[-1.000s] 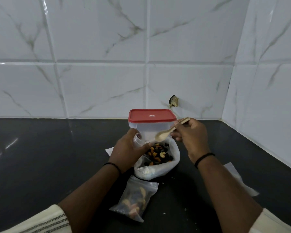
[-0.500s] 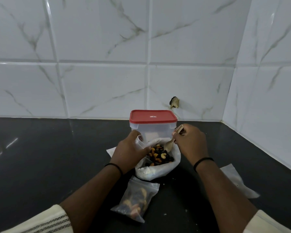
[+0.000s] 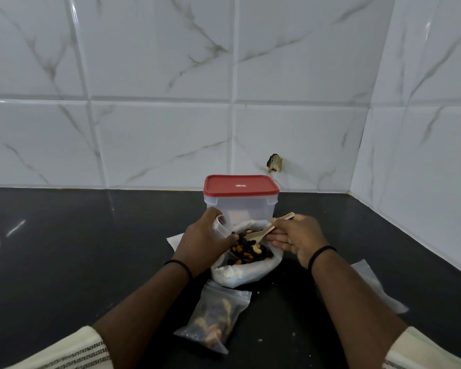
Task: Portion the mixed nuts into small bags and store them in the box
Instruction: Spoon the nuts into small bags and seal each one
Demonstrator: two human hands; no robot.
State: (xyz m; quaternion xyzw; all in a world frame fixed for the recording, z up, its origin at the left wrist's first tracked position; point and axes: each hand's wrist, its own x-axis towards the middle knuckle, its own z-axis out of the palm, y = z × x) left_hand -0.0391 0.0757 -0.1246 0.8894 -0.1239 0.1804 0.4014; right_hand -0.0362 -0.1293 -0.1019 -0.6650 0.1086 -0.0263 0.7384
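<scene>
Two hands are in view over the black table [image 3: 64, 262], both mine. Left hand [image 3: 205, 243] has its fingers curled round the mouth of a small clear bag [image 3: 220, 227], holding it just above the near-left rim of the big white bag [image 3: 246, 271]. Right hand [image 3: 298, 239] pinches the handle of a wooden spoon [image 3: 264, 233]; the spoon's bowl sits low over the mixed nuts [image 3: 250, 253], touching or nearly touching them, I cannot tell which. The nuts fill the open white bag, which stands on the table directly in front of the box [image 3: 241, 206]. The box is clear plastic with a red lid [image 3: 240, 185] on it, set near the tiled wall [image 3: 157, 129]. One filled small bag [image 3: 214, 316] lies flat on the table nearer to me, just in front of the white bag. An empty clear bag [image 3: 375, 286] lies to the right, partly hidden under my right forearm. A further scrap of white plastic [image 3: 175, 239] shows behind my left hand.
</scene>
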